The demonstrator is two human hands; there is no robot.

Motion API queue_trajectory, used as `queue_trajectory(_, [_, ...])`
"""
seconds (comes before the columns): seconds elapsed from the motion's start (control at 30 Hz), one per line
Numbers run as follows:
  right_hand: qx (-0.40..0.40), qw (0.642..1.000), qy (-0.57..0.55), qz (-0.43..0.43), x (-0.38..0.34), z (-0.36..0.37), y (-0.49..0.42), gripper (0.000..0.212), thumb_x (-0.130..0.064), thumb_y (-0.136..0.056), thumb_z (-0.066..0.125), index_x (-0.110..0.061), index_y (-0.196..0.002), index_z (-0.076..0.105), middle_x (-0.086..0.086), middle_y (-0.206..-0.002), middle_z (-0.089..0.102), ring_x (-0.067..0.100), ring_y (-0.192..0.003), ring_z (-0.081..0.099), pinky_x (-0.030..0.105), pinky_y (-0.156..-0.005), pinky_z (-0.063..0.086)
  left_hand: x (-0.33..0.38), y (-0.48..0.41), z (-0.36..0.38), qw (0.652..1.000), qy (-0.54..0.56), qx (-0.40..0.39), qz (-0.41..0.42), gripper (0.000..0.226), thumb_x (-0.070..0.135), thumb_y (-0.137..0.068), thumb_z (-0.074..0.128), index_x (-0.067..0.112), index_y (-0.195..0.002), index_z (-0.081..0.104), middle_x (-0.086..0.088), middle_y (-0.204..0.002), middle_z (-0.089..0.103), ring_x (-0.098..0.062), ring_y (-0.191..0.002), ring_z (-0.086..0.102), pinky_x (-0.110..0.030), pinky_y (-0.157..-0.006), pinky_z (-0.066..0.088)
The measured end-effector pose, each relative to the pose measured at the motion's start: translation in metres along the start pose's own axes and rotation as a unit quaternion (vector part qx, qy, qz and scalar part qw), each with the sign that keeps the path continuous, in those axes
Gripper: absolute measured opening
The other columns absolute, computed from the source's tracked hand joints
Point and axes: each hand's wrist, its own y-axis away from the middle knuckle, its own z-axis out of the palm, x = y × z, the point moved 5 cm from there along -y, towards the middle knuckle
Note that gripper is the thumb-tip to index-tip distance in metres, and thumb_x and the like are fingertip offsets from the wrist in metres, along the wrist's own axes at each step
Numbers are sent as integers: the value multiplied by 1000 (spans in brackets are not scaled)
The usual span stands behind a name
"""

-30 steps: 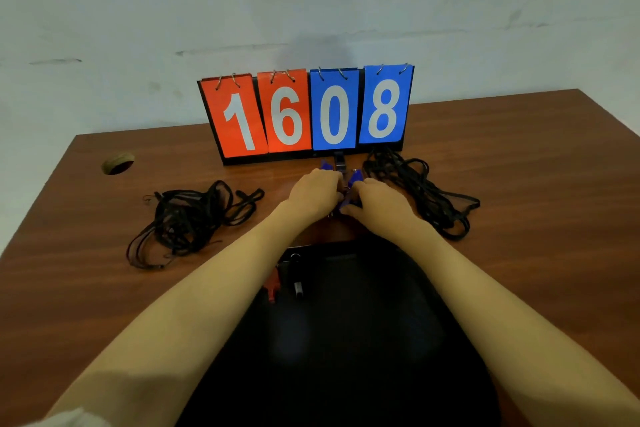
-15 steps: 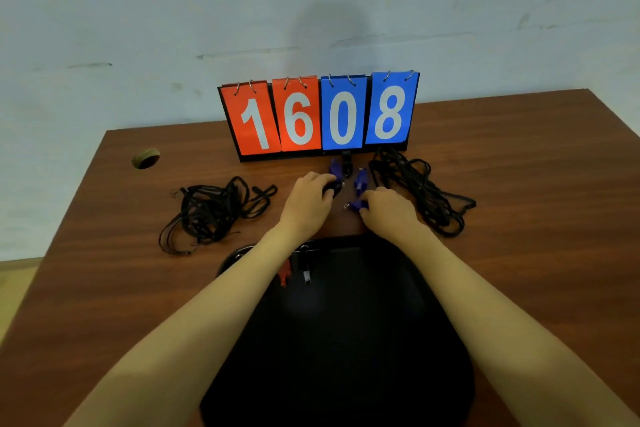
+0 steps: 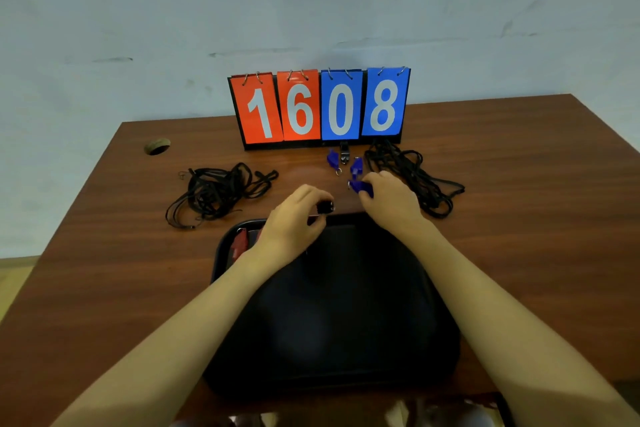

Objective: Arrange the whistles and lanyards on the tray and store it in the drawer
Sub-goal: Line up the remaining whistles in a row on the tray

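Observation:
A black tray (image 3: 346, 322) lies on the table in front of me, with a red whistle (image 3: 239, 243) at its far left corner. My left hand (image 3: 294, 218) pinches a black whistle (image 3: 325, 207) just over the tray's far rim. My right hand (image 3: 391, 199) grips a blue whistle (image 3: 360, 186) on the table beyond the tray. Two more blue whistles (image 3: 333, 159) (image 3: 356, 166) and a black whistle (image 3: 344, 152) lie near the scoreboard. One tangle of black lanyards (image 3: 214, 194) lies to the left, another black lanyard pile (image 3: 415, 173) to the right.
A flip scoreboard (image 3: 320, 107) reading 1608 stands at the back of the brown wooden table (image 3: 519, 218), against a pale wall. A round cable hole (image 3: 157, 146) is at the table's far left.
My left hand has pulled back toward the tray with the black whistle. My right hand has closed on a blue whistle. The camera has tilted, so the scene sits lower and further right.

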Motion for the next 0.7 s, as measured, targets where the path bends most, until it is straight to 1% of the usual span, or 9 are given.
queue_trajectory(0.1, [32,999,-17,-20,-6,-4,18,32,-28,-93,52,-15,-122,55,4,-112,58,19,-102,57,33,-81,51,6,17,3,997,-68,3,42,30,4,-75,69,12,-104,67,-2,-102,66,-19,-94,63,-28,-83,47])
queue_trajectory(0.23, [51,998,-21,-41,-12,-2,43,29,-28,-93,52,-15,-119,56,4,-110,57,18,-99,57,32,-80,50,14,34,20,980,-174,-21,95,27,8,-75,72,15,-101,70,-3,-102,69,-23,-95,65,-39,-96,43])
queue_trajectory(0.27, [47,998,-21,-43,-13,-1,49,29,-28,-93,52,-15,-118,56,4,-110,57,19,-99,56,31,-80,49,15,37,25,974,-196,-44,101,27,10,-78,69,17,-104,69,-2,-106,68,-21,-101,64,-41,-103,38])
queue_trajectory(0.33, [38,998,-19,-41,-13,2,60,29,-29,-93,51,-15,-117,56,4,-111,57,19,-100,56,31,-80,47,17,43,35,966,-224,-89,98,28,14,-87,59,21,-114,66,1,-120,63,-17,-115,56,-41,-115,19])
queue_trajectory(0.4, [38,998,-16,-39,-12,4,70,29,-29,-93,51,-15,-117,56,4,-111,57,19,-101,56,29,-79,45,18,47,36,966,-224,-92,88,30,13,-90,55,20,-118,64,2,-124,62,-15,-119,54,-39,-118,5])
queue_trajectory(0.47, [34,999,-17,-38,-10,6,77,30,-29,-93,51,-14,-118,56,4,-112,58,19,-102,57,28,-80,44,21,52,33,970,-218,-78,76,33,11,-87,58,18,-119,64,0,-123,63,-16,-119,55,-38,-115,-1])
queue_trajectory(0.57, [14,999,-17,-34,-10,13,86,32,-30,-93,51,-12,-120,56,6,-115,58,21,-105,57,30,-83,45,21,64,32,971,-231,-55,37,36,10,-80,66,15,-115,66,-3,-118,65,-22,-115,59,-45,-114,9])
queue_trajectory(0.63, [4,1000,-11,-28,-11,18,90,32,-32,-93,51,-12,-118,57,6,-114,59,21,-103,57,31,-83,46,21,71,32,971,-240,-17,14,30,17,-74,74,16,-104,71,-3,-106,69,-24,-105,63,-48,-111,20])
queue_trajectory(0.7, [-2,1000,-7,-18,-11,21,91,34,-35,-93,52,-11,-117,57,7,-113,60,22,-102,58,32,-82,47,22,75,36,969,-248,0,-2,33,29,-71,78,16,-100,72,-1,-100,70,-23,-101,65,-51,-108,27])
